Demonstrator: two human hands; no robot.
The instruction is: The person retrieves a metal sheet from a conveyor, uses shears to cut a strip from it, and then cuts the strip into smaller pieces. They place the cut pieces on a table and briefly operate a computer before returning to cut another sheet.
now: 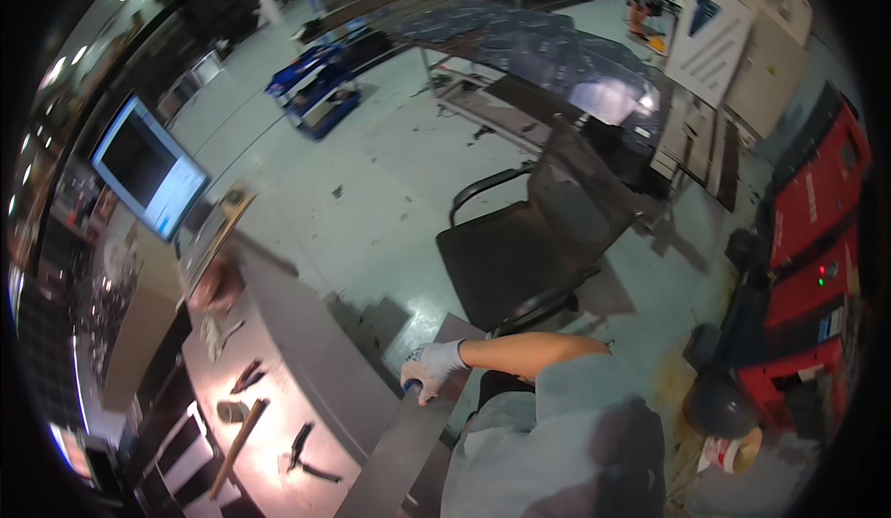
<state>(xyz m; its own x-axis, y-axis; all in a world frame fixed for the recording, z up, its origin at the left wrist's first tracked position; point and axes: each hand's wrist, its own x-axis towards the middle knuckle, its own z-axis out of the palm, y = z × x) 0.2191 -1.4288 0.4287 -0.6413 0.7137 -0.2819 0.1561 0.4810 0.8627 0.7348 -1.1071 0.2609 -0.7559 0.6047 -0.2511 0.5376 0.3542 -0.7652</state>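
Observation:
My right hand [432, 371], in a white glove with blue on it, reaches in from the right, its fingers curled over the edge of a long grey metal sheet [394, 458]. The sheet lies along the near edge of a grey worktable [306, 342]; its lower end runs out of the picture. On the brightly lit tabletop to the left lie a hammer with a wooden handle [239, 448], a pair of pliers [247, 377] and a black hand tool with two handles [302, 458]. A crumpled white cloth or glove [213, 337] rests farther up. My left hand is outside the picture.
A black armchair [497, 249] stands beyond my arm. Red machines [817, 202] line the right, with a small tub [742, 451] on the floor below. A monitor [148, 170] is at the left, a blue cart [320, 100] farther back, and a sheet-covered table [520, 45] behind the chair.

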